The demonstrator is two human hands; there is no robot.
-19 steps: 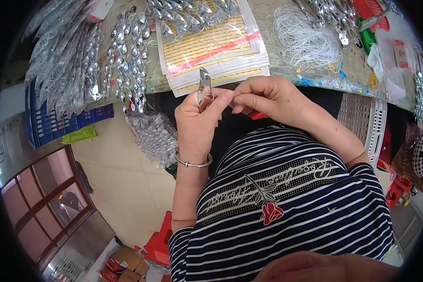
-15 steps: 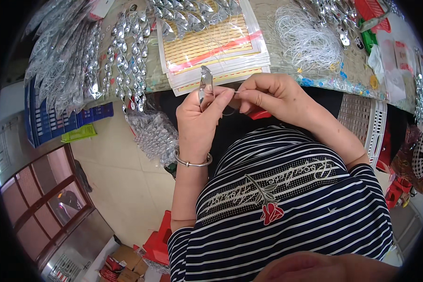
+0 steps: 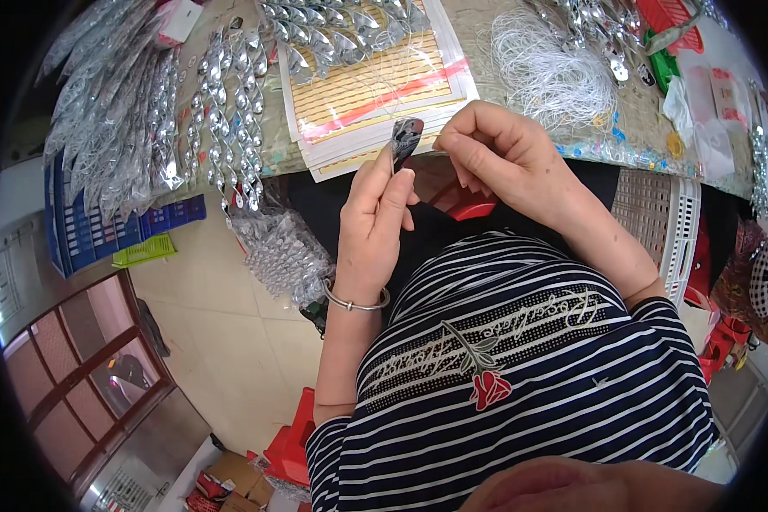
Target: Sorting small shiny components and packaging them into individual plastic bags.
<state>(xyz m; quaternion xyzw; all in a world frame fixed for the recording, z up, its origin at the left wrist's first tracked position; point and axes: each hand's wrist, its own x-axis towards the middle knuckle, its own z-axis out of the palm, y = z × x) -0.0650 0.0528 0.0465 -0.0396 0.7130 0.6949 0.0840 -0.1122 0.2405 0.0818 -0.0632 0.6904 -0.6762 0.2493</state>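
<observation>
A clear bag (image 3: 282, 256), packed with small silver pieces, hangs below the edge of the table (image 3: 644, 111); at right stands a white perforated basket (image 3: 681, 239), its contents hidden. The left hand (image 3: 377, 205) is clamped on a shiny silver piece (image 3: 406, 141), narrow, dark in its reflections, tilted up before the stacked papers (image 3: 341, 158). The right hand (image 3: 503, 158), just beside, has thumb and forefinger tips together; whether they pinch anything I cannot tell.
</observation>
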